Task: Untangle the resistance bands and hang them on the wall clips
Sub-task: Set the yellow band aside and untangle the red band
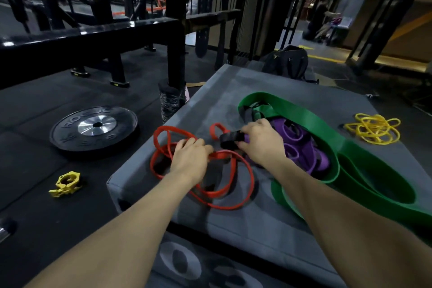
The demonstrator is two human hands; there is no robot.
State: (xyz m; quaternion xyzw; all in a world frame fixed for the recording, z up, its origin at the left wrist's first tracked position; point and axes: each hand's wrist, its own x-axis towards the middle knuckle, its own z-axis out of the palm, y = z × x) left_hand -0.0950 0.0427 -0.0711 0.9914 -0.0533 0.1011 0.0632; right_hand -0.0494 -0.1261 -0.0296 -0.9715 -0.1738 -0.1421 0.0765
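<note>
The resistance bands lie in a heap on a grey padded box (233, 236), which serves here as the desk. The left hand (190, 159) sits on the red band (243, 170), its fingers curled over a strand near the middle of the red loops, so that grip is clamped on red. The right hand (261, 142) pinches a black band (230, 139) where it runs into the purple band (301, 145), and that grip is closed on black. A wide green band (311, 117) curves around the purple one on the right, and a thin yellow band (374, 128) lies apart in its own knot at the far right. No wall clips are in view.

The step in hand looks like parting red from the black and purple cluster. To do it well, I would hold the black band still as an anchor and draw the red strand to the near left slowly, watching where it crosses under others. Pulling hard would likely tighten the knot, since these bands stretch and bind. Better to feed one loop back through at a time, then lift red free.

On the floor to the left lie a black weight plate (93, 128) and a yellow barbell collar (66, 183).
</note>
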